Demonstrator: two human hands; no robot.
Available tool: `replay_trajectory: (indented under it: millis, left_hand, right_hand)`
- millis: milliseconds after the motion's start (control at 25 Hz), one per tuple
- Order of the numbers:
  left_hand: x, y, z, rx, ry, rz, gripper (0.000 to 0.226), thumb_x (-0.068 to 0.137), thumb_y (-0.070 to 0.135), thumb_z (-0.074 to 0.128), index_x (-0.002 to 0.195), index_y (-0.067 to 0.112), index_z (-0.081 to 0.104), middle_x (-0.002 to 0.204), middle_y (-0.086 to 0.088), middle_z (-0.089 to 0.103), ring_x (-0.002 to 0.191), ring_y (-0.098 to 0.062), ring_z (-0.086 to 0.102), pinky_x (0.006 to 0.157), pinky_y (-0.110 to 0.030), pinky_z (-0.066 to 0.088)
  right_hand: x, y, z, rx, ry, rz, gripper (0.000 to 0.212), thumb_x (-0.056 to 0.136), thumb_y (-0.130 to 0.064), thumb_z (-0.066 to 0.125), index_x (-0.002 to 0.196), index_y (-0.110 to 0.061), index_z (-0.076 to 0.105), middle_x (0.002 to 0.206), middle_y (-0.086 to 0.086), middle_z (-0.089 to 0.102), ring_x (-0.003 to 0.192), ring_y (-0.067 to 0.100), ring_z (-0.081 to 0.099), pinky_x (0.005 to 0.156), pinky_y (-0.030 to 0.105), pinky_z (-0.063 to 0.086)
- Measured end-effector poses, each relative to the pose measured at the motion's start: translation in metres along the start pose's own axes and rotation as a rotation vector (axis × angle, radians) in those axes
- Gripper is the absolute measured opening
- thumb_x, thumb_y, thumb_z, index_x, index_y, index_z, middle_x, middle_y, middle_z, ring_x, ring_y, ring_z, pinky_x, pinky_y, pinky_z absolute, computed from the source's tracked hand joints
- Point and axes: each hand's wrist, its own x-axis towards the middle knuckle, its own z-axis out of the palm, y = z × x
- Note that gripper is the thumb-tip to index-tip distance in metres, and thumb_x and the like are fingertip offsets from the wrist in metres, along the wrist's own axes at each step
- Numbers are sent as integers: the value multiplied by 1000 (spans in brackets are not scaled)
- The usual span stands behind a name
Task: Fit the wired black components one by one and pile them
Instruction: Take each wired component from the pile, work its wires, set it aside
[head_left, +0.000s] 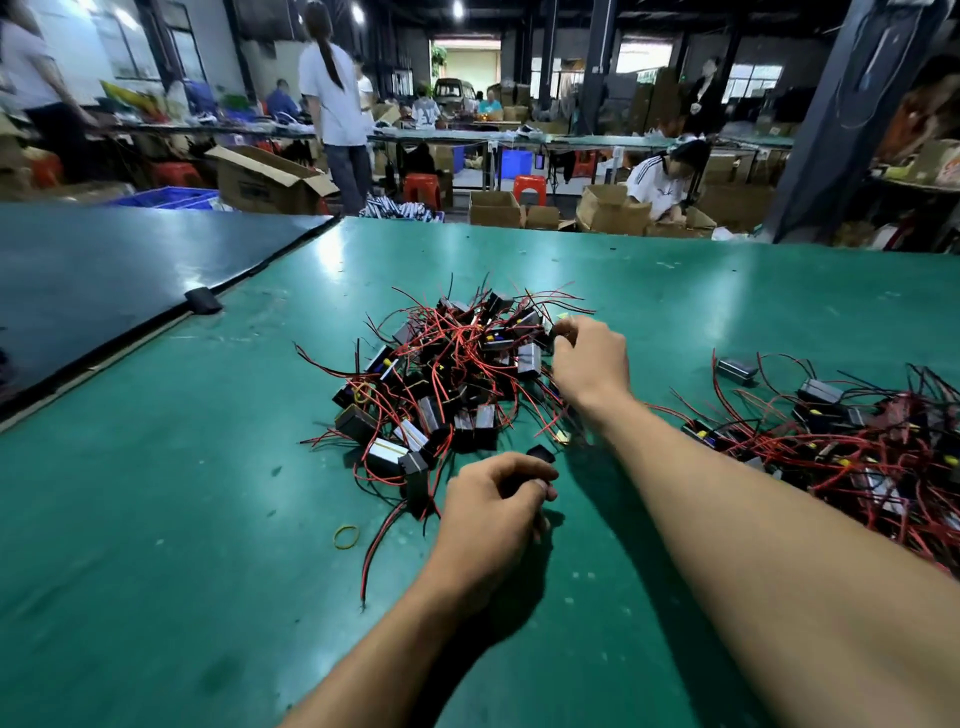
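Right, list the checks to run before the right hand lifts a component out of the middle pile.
1. Left hand holds a black piece in curled fingers: ok.
2. Right hand is at the right edge of the middle pile, fingers curled: ok.
3. Its grip has closed on one component: cannot tell.
4. Wires free to lift: not ok, red wires cross all over that pile.
5. Second pile lies beside the right forearm, apart from the middle one: ok.
6. Yellow rubber band lies clear of both hands: ok.
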Motion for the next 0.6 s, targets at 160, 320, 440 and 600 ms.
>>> replay_trajectory:
  millis: [160, 320, 440, 600]
  left_hand:
    - [4, -1, -1, -18, -3, -7, 19, 89, -6, 55, 90, 4, 72, 82, -15, 72, 55, -18, 57, 50, -25, 47]
    - [7, 2, -2, -49, -4, -5, 20, 88, -8, 54, 90, 2, 71, 81, -16, 71, 54, -20, 56, 48, -25, 45]
    - [8, 1, -3, -100, 2, -10, 19, 88, -10, 52, 92, -2, 69, 78, -17, 69, 51, -20, 54, 45, -24, 43]
    - [10, 0, -5, -167, 10, -30, 17, 89, -11, 54, 97, -5, 67, 78, -15, 67, 50, -18, 55, 44, -22, 43]
  right_hand:
    - [26, -2, 32, -22, -271, 141, 52, 84, -15, 69, 133, -12, 53, 128, 16, 62, 120, 31, 56, 94, 28, 45]
    - [27, 1, 46, -51, -249, 91, 52, 84, -30, 76, 133, -26, 61, 131, 8, 65, 123, 27, 58, 107, 37, 46]
    - [24, 1, 37, -12, -142, 117, 26, 82, -32, 76, 106, -25, 71, 115, 6, 72, 109, 27, 64, 96, 34, 51]
    - [22, -9, 2, 295, 111, 259, 6, 78, -23, 71, 84, -25, 69, 92, 1, 71, 82, 21, 60, 69, 21, 43]
